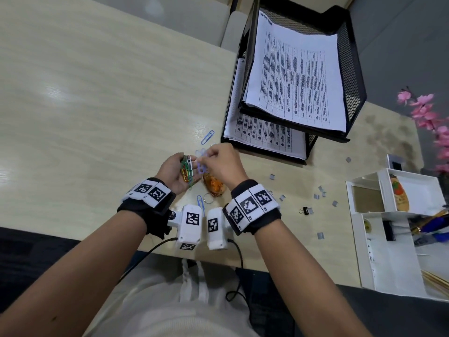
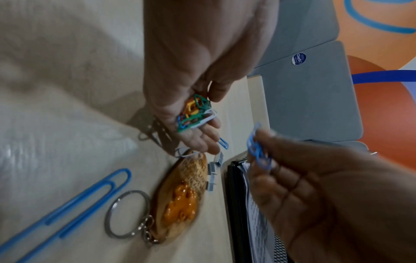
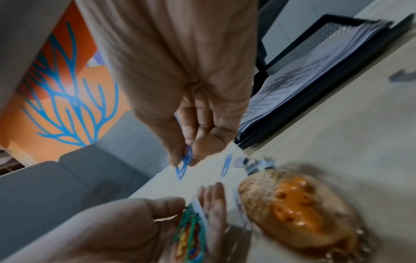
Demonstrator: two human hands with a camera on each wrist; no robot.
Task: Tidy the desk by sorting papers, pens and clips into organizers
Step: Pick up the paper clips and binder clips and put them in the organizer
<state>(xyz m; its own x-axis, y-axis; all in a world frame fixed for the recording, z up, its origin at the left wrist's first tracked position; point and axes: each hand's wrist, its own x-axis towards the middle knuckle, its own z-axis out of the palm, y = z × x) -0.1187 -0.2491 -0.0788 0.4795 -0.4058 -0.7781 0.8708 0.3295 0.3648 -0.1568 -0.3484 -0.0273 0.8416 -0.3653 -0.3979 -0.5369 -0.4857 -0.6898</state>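
My left hand (image 1: 173,167) lies palm up over the desk, its thumb holding a bunch of coloured paper clips (image 1: 187,170) in the palm. Just to its right, my right hand (image 1: 220,160) pinches a few linked blue paper clips (image 1: 201,164) between thumb and fingertips, close above the bunch. The left wrist view shows the bunch (image 2: 193,113) and the pinched blue clips (image 2: 258,153) slightly apart. In the right wrist view the blue clips (image 3: 185,160) hang from my fingertips above the bunch (image 3: 191,236). Loose blue clips (image 1: 207,136) (image 1: 200,201) lie on the desk.
An orange keychain (image 1: 215,186) with a ring lies under my hands. The black mesh paper tray (image 1: 354,69) with printed sheets stands behind. A white organizer (image 1: 379,263) is at the right. Small grey staples (image 1: 320,190) and a black binder clip (image 1: 305,210) are scattered between. Pink flowers (image 1: 432,117) stand far right.
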